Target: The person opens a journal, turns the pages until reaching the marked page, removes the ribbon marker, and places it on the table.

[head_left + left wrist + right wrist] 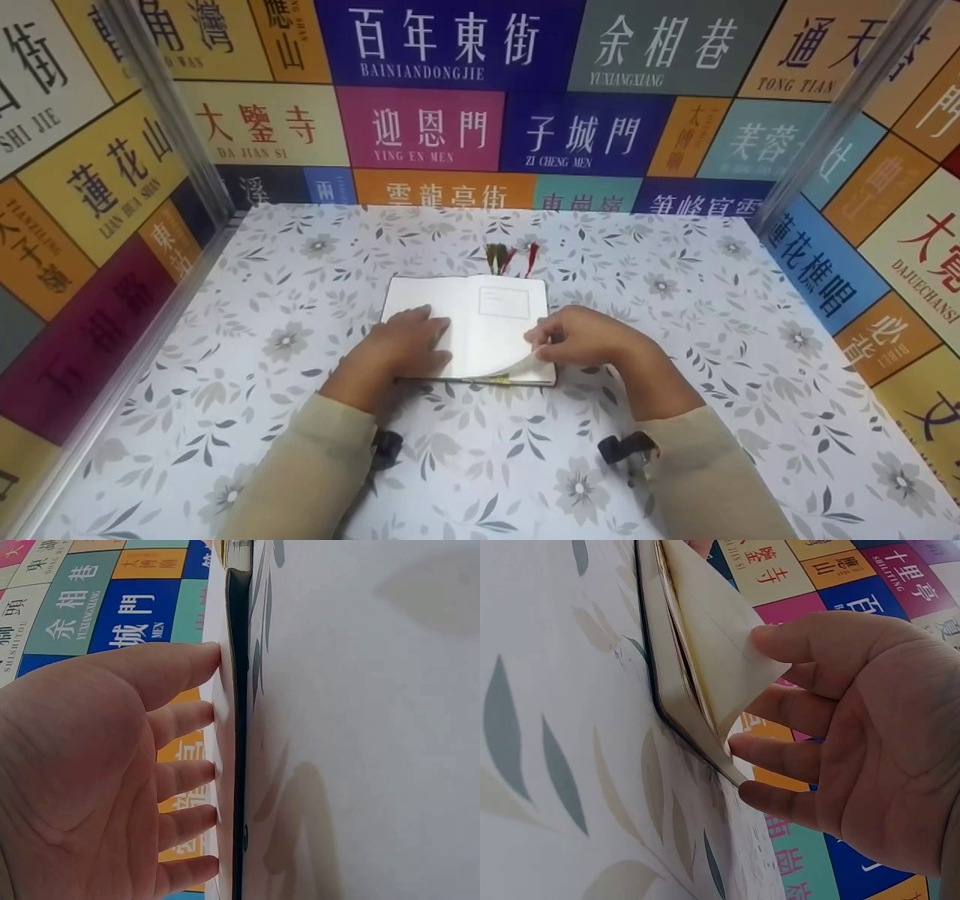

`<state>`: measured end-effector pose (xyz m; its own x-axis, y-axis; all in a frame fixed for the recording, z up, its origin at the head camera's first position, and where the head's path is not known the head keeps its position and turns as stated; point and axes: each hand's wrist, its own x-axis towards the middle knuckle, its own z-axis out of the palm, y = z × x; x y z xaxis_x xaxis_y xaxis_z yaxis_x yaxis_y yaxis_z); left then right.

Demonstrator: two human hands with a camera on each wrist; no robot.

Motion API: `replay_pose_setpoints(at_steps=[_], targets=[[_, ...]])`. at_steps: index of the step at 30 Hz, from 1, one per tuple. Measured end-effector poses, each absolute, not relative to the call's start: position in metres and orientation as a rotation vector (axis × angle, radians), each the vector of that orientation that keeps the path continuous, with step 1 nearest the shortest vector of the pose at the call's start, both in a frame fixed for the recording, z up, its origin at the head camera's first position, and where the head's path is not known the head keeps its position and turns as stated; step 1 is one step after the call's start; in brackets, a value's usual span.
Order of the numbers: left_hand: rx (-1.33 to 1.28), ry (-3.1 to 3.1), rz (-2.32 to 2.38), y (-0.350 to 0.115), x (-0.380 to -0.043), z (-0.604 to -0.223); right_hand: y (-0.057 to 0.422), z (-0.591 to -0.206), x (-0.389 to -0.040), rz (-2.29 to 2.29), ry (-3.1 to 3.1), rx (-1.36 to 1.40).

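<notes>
An open notebook with a dark cover lies on the table, its pages white. A faint rectangular frame is printed on the right-hand page. My left hand rests on the left side, its fingertips pressing the page, as the left wrist view also shows. With thumb and forefinger my right hand pinches the lower right corner of a page, which curls up off the pages beneath. In the right wrist view this lifted leaf stands away from the page block, the other fingers near the block's edge.
Several tassels, green, purple and red, stick out past the notebook's top edge. A white cloth with grey leaves and flowers covers the table. Panels with coloured street-name signs stand behind and at both sides, with clear upright posts at the corners.
</notes>
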<state>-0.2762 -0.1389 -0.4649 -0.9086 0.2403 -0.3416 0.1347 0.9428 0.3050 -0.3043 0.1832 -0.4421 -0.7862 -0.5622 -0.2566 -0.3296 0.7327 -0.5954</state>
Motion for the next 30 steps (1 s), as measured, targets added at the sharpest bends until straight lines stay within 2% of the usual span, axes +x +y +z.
replay_pose_setpoints(at_steps=[14, 30], targets=[[0.289, 2.743, 0.417, -0.139, -0.275, -0.465, 0.187, -0.444, -0.306, -0.812, 2.578, -0.709], [0.404, 2.819, 0.293, -0.131, -0.270, -0.454, 0.173, -0.432, -0.298, -0.842, 2.812, -0.875]])
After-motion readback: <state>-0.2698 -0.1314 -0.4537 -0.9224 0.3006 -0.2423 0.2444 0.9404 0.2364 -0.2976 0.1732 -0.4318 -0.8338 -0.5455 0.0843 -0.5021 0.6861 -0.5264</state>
